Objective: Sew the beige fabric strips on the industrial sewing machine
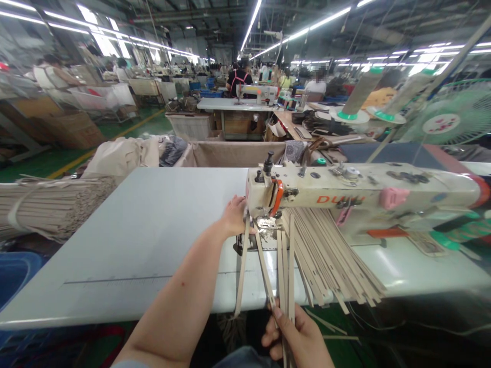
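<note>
My left hand [233, 217] lies on the table beside the needle end of a sewing machine [307, 189], fingers stretched forward and partly hidden by the machine head. A narrow beige strip [242, 273] passes by its thumb and hangs over the table's front edge. Closer to me, my right hand [295, 332] is closed around several beige strips [286, 271], pinched between thumb and fingers at the table edge. One of these strips [264, 260] slants up towards the presser foot. More strips [330, 255] lie fanned out under the machine arm.
A tied bundle of strips [49, 207] lies left of the table [146, 220], above a blue basket [19, 273]. Behind the table stands a fabric-lined bin [230, 153]. Thread cones [358, 94] and a green fan [452, 117] are at right. Other people sit farther back.
</note>
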The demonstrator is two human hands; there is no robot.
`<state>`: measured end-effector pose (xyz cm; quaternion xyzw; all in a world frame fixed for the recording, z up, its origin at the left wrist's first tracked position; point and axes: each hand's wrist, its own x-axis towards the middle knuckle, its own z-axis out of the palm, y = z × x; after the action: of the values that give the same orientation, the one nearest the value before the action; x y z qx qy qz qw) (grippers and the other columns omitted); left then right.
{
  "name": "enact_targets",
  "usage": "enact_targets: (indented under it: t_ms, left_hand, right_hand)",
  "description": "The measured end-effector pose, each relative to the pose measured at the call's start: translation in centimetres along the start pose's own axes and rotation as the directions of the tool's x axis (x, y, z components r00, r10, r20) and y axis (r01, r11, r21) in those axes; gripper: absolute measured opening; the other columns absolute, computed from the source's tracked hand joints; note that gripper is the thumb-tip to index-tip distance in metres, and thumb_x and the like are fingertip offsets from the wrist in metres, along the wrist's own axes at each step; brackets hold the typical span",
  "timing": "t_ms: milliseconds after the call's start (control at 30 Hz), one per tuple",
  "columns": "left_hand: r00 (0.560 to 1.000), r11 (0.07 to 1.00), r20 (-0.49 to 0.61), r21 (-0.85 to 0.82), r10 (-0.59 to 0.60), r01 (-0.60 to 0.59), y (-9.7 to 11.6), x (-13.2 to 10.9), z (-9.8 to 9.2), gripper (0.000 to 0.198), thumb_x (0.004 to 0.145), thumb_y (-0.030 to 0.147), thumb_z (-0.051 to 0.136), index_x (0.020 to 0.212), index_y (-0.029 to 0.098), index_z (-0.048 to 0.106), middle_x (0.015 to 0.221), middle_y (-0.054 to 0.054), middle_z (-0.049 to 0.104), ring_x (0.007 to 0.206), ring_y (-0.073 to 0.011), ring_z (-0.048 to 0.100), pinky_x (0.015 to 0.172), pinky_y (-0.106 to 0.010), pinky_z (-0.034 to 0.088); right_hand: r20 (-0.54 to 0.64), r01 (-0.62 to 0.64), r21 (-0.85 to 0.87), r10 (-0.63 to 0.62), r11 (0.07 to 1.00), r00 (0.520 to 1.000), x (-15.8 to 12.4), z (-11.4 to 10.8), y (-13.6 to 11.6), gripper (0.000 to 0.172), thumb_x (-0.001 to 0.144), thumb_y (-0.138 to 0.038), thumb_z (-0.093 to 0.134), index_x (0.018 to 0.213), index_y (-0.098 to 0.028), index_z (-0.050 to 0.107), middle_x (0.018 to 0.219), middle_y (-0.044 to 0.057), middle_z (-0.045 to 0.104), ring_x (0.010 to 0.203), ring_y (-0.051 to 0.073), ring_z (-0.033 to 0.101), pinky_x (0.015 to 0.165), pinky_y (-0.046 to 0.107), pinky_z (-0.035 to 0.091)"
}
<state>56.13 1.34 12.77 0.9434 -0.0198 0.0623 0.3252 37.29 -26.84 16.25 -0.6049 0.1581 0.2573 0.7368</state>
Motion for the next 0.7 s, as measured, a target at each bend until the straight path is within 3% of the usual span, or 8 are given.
enact_targets:
  t_ms: [233, 367, 467, 500, 567, 633, 700]
  left_hand:
    - [0.997, 0.997, 0.068, 0.075, -0.022, 0.017, 0.8, -0.2, 0.2, 0.113, 0.05, 0.042, 0.107, 0.152, 0.026, 0.062, 0.167, -0.015, 0.052, 0.165, -0.0514, 0.033, 0.136, -0.069, 0.031]
    - [0.997, 0.997, 0.077, 0.076, -0.022, 0.016, 0.9, -0.1, 0.1, 0.115, 0.051, 0.044, 0.106, 0.155, 0.026, 0.06, 0.17, -0.016, 0.05, 0.165, -0.0518, 0.033, 0.136, -0.069, 0.03]
    - [0.994, 0.996, 0.106, 0.089, -0.029, 0.02, 1.1, -0.1, -0.2, 0.116, 0.053, 0.045, 0.106, 0.156, 0.025, 0.058, 0.17, -0.018, 0.049, 0.166, -0.0518, 0.031, 0.136, -0.07, 0.03]
    - [0.993, 0.996, 0.111, 0.092, -0.025, 0.014, 1.1, -0.2, -0.3, 0.115, 0.053, 0.044, 0.105, 0.156, 0.025, 0.058, 0.171, -0.017, 0.048, 0.166, -0.0513, 0.03, 0.136, -0.069, 0.03]
    - [0.993, 0.995, 0.118, 0.099, -0.013, 0.001, 1.2, -0.2, -0.4, 0.112, 0.054, 0.04, 0.104, 0.156, 0.026, 0.059, 0.172, -0.016, 0.048, 0.167, -0.0499, 0.029, 0.136, -0.068, 0.031]
    - [0.992, 0.994, 0.122, 0.11, -0.012, -0.002, 1.2, -0.2, -0.5, 0.112, 0.054, 0.038, 0.103, 0.156, 0.025, 0.06, 0.172, -0.015, 0.047, 0.167, -0.0493, 0.029, 0.137, -0.067, 0.031]
    - [0.994, 0.994, 0.109, 0.109, -0.004, -0.008, 1.2, -0.2, -0.4, 0.112, 0.053, 0.039, 0.104, 0.156, 0.023, 0.06, 0.171, -0.017, 0.047, 0.166, -0.0503, 0.031, 0.136, -0.067, 0.031]
  right_hand:
    - [-0.005, 0.155, -0.217, -0.16, 0.964, 0.987, -0.8, -2.0, -0.3, 0.076, 0.078, -0.087, 0.082, 0.109, -0.018, 0.075, 0.063, -0.004, 0.067, 0.044, 0.014, 0.061, 0.038, 0.022, 0.035]
    - [-0.059, 0.291, -0.445, -0.353, 0.847, 0.934, 0.3, -4.1, -2.1, 0.062, 0.091, -0.077, 0.072, 0.118, -0.021, 0.075, 0.069, -0.002, 0.07, 0.044, 0.016, 0.055, 0.046, 0.03, 0.041]
    - [-0.015, 0.36, -0.719, -0.531, 0.595, 0.847, 2.6, -6.2, -4.0, 0.04, 0.098, -0.061, 0.065, 0.112, -0.024, 0.075, 0.068, 0.001, 0.069, 0.061, 0.026, 0.068, 0.063, 0.038, 0.056]
    - [0.035, 0.384, -0.793, -0.593, 0.473, 0.804, 3.6, -6.9, -4.5, 0.033, 0.099, -0.055, 0.063, 0.107, -0.024, 0.073, 0.077, 0.005, 0.074, 0.074, 0.029, 0.074, 0.073, 0.041, 0.061]
    - [0.141, 0.395, -0.891, -0.691, 0.223, 0.709, 5.4, -7.8, -5.2, 0.031, 0.1, -0.046, 0.064, 0.117, -0.021, 0.07, 0.104, 0.015, 0.079, 0.098, 0.036, 0.077, 0.089, 0.05, 0.063]
    - [0.214, 0.341, -0.94, -0.743, 0.02, 0.634, 6.6, -8.0, -5.4, 0.039, 0.102, -0.042, 0.065, 0.132, -0.017, 0.063, 0.125, 0.024, 0.074, 0.108, 0.04, 0.077, 0.092, 0.054, 0.064]
    - [0.261, 0.263, -0.958, -0.737, -0.117, 0.623, 7.1, -7.5, -5.4, 0.045, 0.106, -0.04, 0.062, 0.141, -0.013, 0.058, 0.13, 0.027, 0.07, 0.103, 0.039, 0.079, 0.084, 0.051, 0.065]
